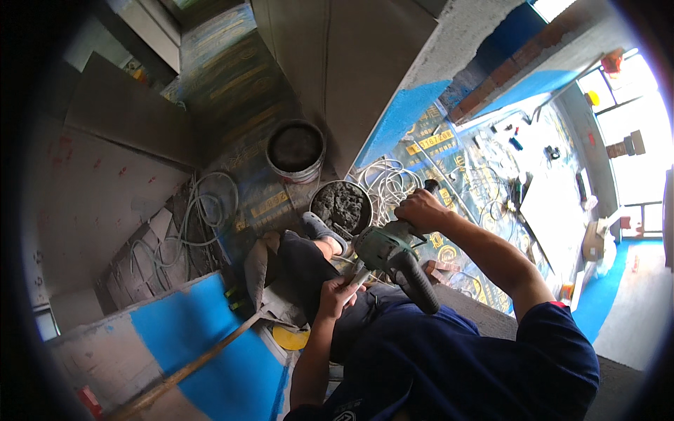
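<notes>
A green power tool (pixel 385 247) with black grips, perhaps a handheld mixer, is in front of my body. My right hand (pixel 420 212) is closed on it near its far black grip. A thick black handle (pixel 418 282) sticks out of its near end. My left hand (pixel 335 297) is closed around a pale rod-like part (pixel 358 282) below the tool; whether the two are joined is unclear. Just beyond the tool is a bucket of grey mortar (pixel 341 208), its surface lumpy. Behind that stands a second bucket (pixel 296 149) with a dark inside.
Coiled pale hose or cable (pixel 387 184) lies right of the mortar bucket, and more loops (pixel 210 210) hang at left. A long wooden pole (pixel 189 365) slants at lower left. My shoe (pixel 324 231) is beside the bucket. Tools and cables litter the covered floor at right.
</notes>
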